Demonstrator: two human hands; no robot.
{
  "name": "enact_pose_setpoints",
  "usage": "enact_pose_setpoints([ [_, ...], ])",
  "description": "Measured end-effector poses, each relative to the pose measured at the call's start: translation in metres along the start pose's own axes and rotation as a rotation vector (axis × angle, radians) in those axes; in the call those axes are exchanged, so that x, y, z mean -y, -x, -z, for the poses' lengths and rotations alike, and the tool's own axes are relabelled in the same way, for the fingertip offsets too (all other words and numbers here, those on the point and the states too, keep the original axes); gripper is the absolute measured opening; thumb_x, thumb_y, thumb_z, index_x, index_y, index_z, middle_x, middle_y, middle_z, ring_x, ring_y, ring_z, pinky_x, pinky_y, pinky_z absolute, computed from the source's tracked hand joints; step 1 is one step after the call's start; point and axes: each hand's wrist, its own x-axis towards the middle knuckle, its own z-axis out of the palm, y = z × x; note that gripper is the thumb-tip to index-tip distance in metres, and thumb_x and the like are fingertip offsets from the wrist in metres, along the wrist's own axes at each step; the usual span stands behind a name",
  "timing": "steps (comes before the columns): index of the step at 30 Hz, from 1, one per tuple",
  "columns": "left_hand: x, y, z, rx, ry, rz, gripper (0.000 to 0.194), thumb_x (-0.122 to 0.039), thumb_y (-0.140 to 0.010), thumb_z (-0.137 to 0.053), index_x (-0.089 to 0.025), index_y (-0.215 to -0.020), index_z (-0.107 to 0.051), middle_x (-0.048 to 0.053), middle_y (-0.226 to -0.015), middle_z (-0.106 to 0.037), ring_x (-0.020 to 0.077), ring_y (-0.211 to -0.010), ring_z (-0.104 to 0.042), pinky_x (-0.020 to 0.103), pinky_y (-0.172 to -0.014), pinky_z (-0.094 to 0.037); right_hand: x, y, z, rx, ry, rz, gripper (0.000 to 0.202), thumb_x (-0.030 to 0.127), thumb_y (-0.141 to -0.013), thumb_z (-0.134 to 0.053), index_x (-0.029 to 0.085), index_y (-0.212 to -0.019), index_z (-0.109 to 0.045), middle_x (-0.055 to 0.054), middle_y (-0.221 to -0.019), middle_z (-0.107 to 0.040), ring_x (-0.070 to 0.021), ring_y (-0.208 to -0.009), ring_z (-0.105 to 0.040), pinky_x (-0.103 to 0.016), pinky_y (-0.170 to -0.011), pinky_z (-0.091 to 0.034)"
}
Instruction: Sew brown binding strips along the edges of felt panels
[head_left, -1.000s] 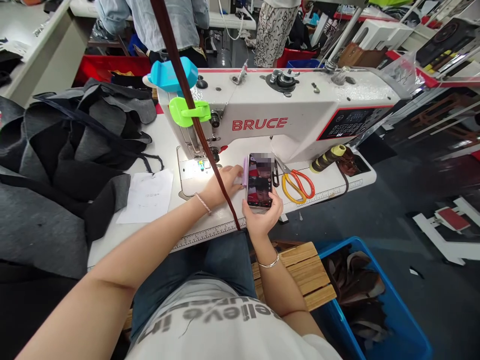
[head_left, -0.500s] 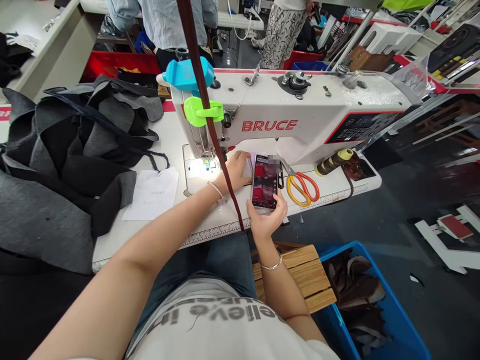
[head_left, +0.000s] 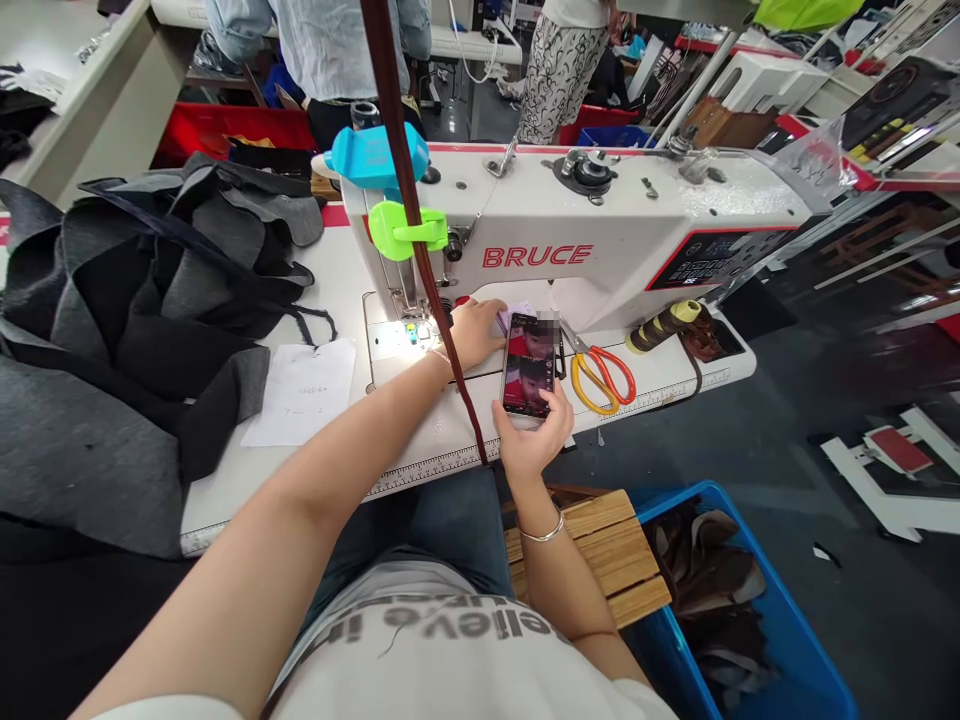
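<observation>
My right hand (head_left: 534, 435) is closed round the lower end of a smartphone (head_left: 529, 368), its thumb at the left edge and its fingers at the right. Two red-toned pictures fill the lit screen. My left hand (head_left: 478, 333) rests just left of the phone, under the arm of the sewing machine (head_left: 630, 225). Its thumb and forefinger are apart, near a small purple piece (head_left: 516, 312) partly hidden behind the phone. To the phone's right lie scissors (head_left: 604, 380) with one yellow and one red-orange handle. A dark red strap (head_left: 431, 270) hangs in front of the machine.
Grey and black fabric pieces (head_left: 150, 310) are heaped on the left, beside a written paper (head_left: 304, 392). A thread cone (head_left: 664, 325) lies right of the scissors. Below right are a wooden stool (head_left: 604, 550) and a blue bin (head_left: 806, 640) of fabric. Two people stand behind the machine.
My left hand has shifted slightly right and downward beside the phone. My right thumb has moved slightly at the screen's lower edge; the phone stays in that hand. The view has shifted a little.
</observation>
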Motion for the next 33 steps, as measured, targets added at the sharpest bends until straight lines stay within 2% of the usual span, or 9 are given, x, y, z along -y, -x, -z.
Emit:
enact_pose_setpoints([
  [3,0.002,-0.001,0.003,0.016,-0.011,-0.015,0.042,-0.024,-0.08,-0.058,-0.01,-0.12,-0.06,0.011,-0.116,-0.066,0.0307,-0.108,-0.054,0.042,-0.094,-0.043,0.001,-0.003,0.0,0.006,0.021,-0.006,0.058,0.055,-0.073,-0.071,0.016,-0.11,-0.052,-0.02,-0.125,-0.058,-0.0328,-0.118,-0.054,-0.054,-0.1,-0.039],
  [7,0.007,0.004,0.005,0.036,-0.02,-0.072,0.046,-0.016,-0.082,-0.051,-0.012,-0.128,-0.055,0.008,-0.127,-0.061,0.0285,-0.113,-0.052,0.042,-0.102,-0.039,0.002,-0.005,0.0,0.031,0.061,-0.002,0.065,0.058,-0.075,-0.068,0.014,-0.119,-0.05,-0.021,-0.127,-0.057,-0.0333,-0.12,-0.052,-0.053,-0.101,-0.038],
  [13,0.011,0.03,0.011,0.041,-0.034,-0.127,0.05,-0.014,-0.083,-0.051,-0.01,-0.132,-0.048,0.013,-0.131,-0.054,0.0275,-0.118,-0.05,0.043,-0.105,-0.038,0.003,-0.006,0.002,0.094,0.094,0.001,0.077,0.062,-0.076,-0.063,0.012,-0.131,-0.043,-0.022,-0.129,-0.054,-0.035,-0.124,-0.048,-0.055,-0.103,-0.036],
  [18,0.013,0.077,0.031,0.133,-0.096,-0.22,0.042,-0.013,-0.085,-0.048,-0.012,-0.127,-0.051,0.014,-0.127,-0.056,0.0279,-0.117,-0.051,0.044,-0.104,-0.04,0.004,-0.007,0.002,0.113,0.108,-0.009,0.083,0.062,-0.073,-0.066,0.011,-0.133,-0.041,-0.022,-0.128,-0.055,-0.0353,-0.124,-0.048,-0.055,-0.104,-0.034],
  [23,0.014,0.13,0.062,0.196,-0.038,-0.172,0.042,-0.022,-0.09,-0.051,-0.015,-0.131,-0.048,0.012,-0.13,-0.055,0.0279,-0.124,-0.046,0.045,-0.105,-0.041,0.005,-0.007,0.002,0.115,0.106,-0.032,0.082,0.063,-0.074,-0.066,0.012,-0.133,-0.042,-0.022,-0.132,-0.053,-0.0346,-0.126,-0.047,-0.054,-0.104,-0.034],
  [27,0.016,0.171,0.085,0.161,0.057,-0.081,0.042,-0.027,-0.093,-0.047,-0.021,-0.134,-0.045,0.008,-0.133,-0.054,0.0245,-0.125,-0.047,0.043,-0.105,-0.042,0.005,-0.006,0.001,0.11,0.099,-0.037,0.084,0.066,-0.072,-0.065,0.012,-0.133,-0.042,-0.022,-0.132,-0.052,-0.0355,-0.126,-0.047,-0.054,-0.104,-0.034],
  [30,0.022,0.202,0.096,0.112,0.146,-0.003,0.038,-0.034,-0.095,-0.045,-0.026,-0.131,-0.048,0.006,-0.131,-0.055,0.0233,-0.12,-0.052,0.041,-0.101,-0.046,0.003,-0.006,0.001,0.114,0.086,-0.028,0.088,0.067,-0.071,-0.066,0.011,-0.134,-0.041,-0.024,-0.133,-0.051,-0.0364,-0.127,-0.046,-0.056,-0.104,-0.034],
  [33,0.033,0.231,0.103,-0.003,0.19,0.095,0.033,-0.037,-0.095,-0.045,-0.029,-0.126,-0.052,0.005,-0.126,-0.058,0.0228,-0.114,-0.057,0.037,-0.091,-0.052,0.002,-0.004,0.005,0.129,0.052,-0.013,0.088,0.064,-0.071,-0.068,0.011,-0.136,-0.039,-0.024,-0.138,-0.046,-0.0363,-0.131,-0.042,-0.057,-0.106,-0.033],
])
